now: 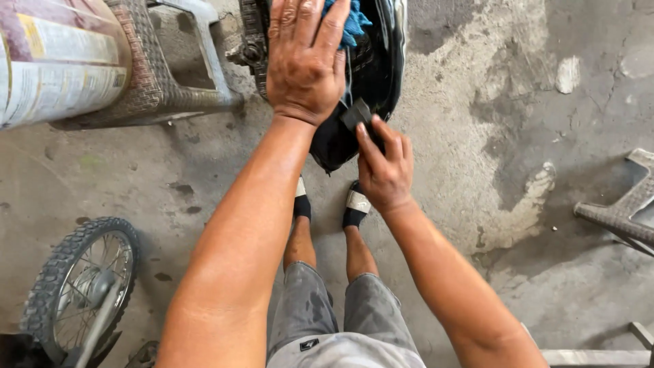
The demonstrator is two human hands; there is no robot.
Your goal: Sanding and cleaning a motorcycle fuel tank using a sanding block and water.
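Left hand (pixel 304 58): laid flat, fingers spread and stretched out, palm pressing a blue cloth (pixel 353 24) against the black glossy part (pixel 381 61); it grips nothing, it only bears down.
Right hand (pixel 383 170): closed in a pinch, thumb and fingers holding a small dark block (pixel 356 113) whose upper end touches the lower edge of the black part.
Black glossy part: a curved, shiny body piece standing between the person's feet and the top of the view, its lower tip just above the sandalled feet (pixel 330 204); its far end is cut off by the frame.
Blue cloth: bunched under and beyond the left fingers, only a corner showing.
Small dark block: what it is made of cannot be told; it sits at an angle against the part.
How to do this well, as a judgement: the flat left palm should keep the part from rocking while the block works, so pressure belongs on the heel of the hand; the pinch on the block should stay low and firm so it does not slip off the curved edge.
Floor (pixel 518 136): stained, patchy concrete.
Nearby: a spoked wheel with a knobbly tyre (pixel 78 286) at lower left, a woven grey chair (pixel 163 75) at upper left, a large labelled drum (pixel 54 58) beside it, and another chair leg (pixel 623 211) at right.
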